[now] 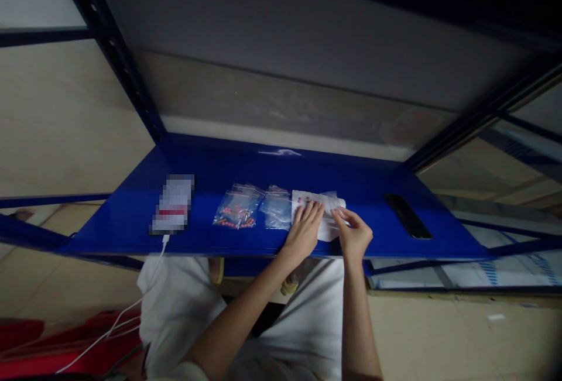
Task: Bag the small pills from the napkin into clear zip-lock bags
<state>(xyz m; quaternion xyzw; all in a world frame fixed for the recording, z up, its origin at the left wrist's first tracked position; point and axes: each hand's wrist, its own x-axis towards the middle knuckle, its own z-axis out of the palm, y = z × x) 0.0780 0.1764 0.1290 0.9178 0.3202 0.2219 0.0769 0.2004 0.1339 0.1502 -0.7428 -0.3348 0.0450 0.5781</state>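
Left hand (304, 230) spread flat on white packet (329, 201) — right hand (355, 236) fingers pinch edge.

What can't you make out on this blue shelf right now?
Head view, cabled device: blurred out.
Head view, white sheet: mostly covered by the left hand and right hand.
Head view, bag of red pieces: too small to identify.
Head view, black object: too dark to name.

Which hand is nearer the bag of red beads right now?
Left. The left hand lies flat on the white sheet, only a clear bag between it and the bag of red beads; the right hand touches the sheet farther right.
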